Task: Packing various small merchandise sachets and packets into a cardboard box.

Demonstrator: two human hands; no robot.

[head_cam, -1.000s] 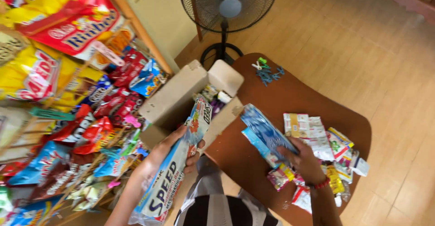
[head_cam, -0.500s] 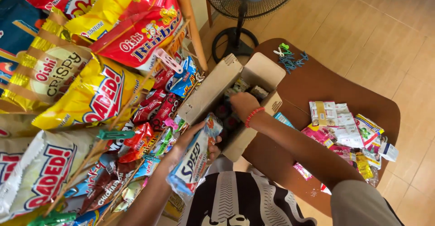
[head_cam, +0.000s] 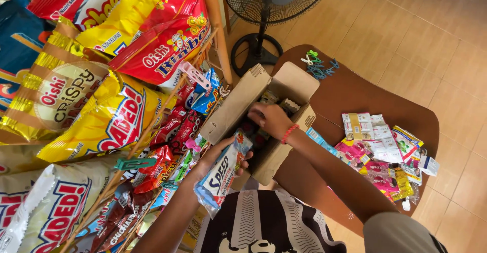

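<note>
Head view: a person's two bare hands work at an open cardboard box (head_cam: pixel 238 112) on a brown wooden table (head_cam: pixel 365 93).
Left hand (head_cam: pixel 215 156): fingers curled tight around a blue-and-white sachet strip (head_cam: pixel 223 174), held just near of the box.
Right hand (head_cam: pixel 271 120): reaching inside the box, fingers bent onto the small packets there; whether it grips one, I cannot tell.
Right of box: loose sachets (head_cam: pixel 383 146) on the table.
Left: hanging snack bags (head_cam: pixel 101 116).
Far: standing fan (head_cam: pixel 269 9).

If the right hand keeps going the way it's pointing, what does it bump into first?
The right hand points down into the open cardboard box, so it would probably meet the small packets inside first. How deep they lie under the fingers is hard to tell.
</note>
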